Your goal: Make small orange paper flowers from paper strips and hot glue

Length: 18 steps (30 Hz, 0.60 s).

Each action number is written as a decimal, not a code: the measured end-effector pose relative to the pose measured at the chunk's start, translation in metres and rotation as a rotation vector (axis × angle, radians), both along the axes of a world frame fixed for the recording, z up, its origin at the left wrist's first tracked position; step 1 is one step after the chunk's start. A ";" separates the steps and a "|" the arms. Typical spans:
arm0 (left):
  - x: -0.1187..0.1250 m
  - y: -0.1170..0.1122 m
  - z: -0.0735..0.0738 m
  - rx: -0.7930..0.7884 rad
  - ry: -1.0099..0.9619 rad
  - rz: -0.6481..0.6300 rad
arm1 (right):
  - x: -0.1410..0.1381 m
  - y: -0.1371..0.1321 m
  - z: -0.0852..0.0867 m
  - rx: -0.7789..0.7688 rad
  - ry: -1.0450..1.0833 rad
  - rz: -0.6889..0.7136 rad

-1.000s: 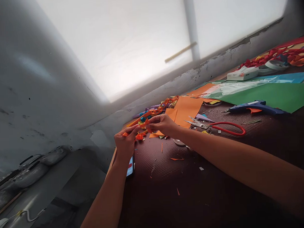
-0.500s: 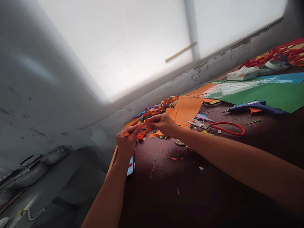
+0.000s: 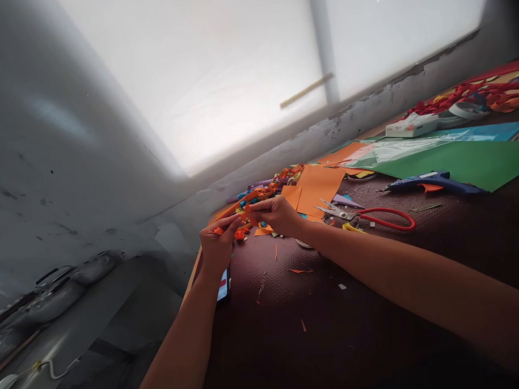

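Note:
Both hands meet above the table's far left part, pinching a small piece of orange paper (image 3: 248,215). My left hand (image 3: 217,241) is closed, thumb and fingers pressed on the paper's left part; a bit of orange also shows at its knuckles. From the right, my right hand (image 3: 279,215) pinches the other end, its fingertips almost touching the left ones. Just behind lie curled orange paper strips (image 3: 265,190) and a crumpled red-orange paper bit (image 3: 241,234). Beneath my left wrist a phone (image 3: 223,287) with a lit screen is partly hidden.
Red-handled scissors (image 3: 386,217) lie open right of my hands, beside orange sheets (image 3: 321,186). A blue glue gun (image 3: 433,183) rests near a green sheet (image 3: 466,162). A tissue box (image 3: 411,127) and red strips (image 3: 447,99) are farther back. Paper scraps dot the brown table (image 3: 264,342).
My right hand has shifted slightly left, closer to my left hand, and the orange paper between them has turned a little. The view has moved slightly.

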<state>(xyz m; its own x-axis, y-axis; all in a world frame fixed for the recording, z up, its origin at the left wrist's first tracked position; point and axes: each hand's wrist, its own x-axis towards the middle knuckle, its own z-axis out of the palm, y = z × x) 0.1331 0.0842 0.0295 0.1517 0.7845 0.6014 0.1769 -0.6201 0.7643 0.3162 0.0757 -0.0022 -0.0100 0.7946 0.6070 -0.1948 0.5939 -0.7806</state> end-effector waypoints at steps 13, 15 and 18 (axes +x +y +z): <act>0.001 -0.001 0.001 -0.034 0.071 -0.041 | -0.001 -0.003 0.001 -0.004 -0.020 -0.055; 0.002 0.001 0.000 -0.051 0.046 -0.045 | -0.001 -0.002 0.001 -0.017 -0.015 -0.057; 0.002 0.002 0.000 -0.058 -0.013 -0.040 | 0.000 -0.004 0.002 -0.030 0.001 -0.068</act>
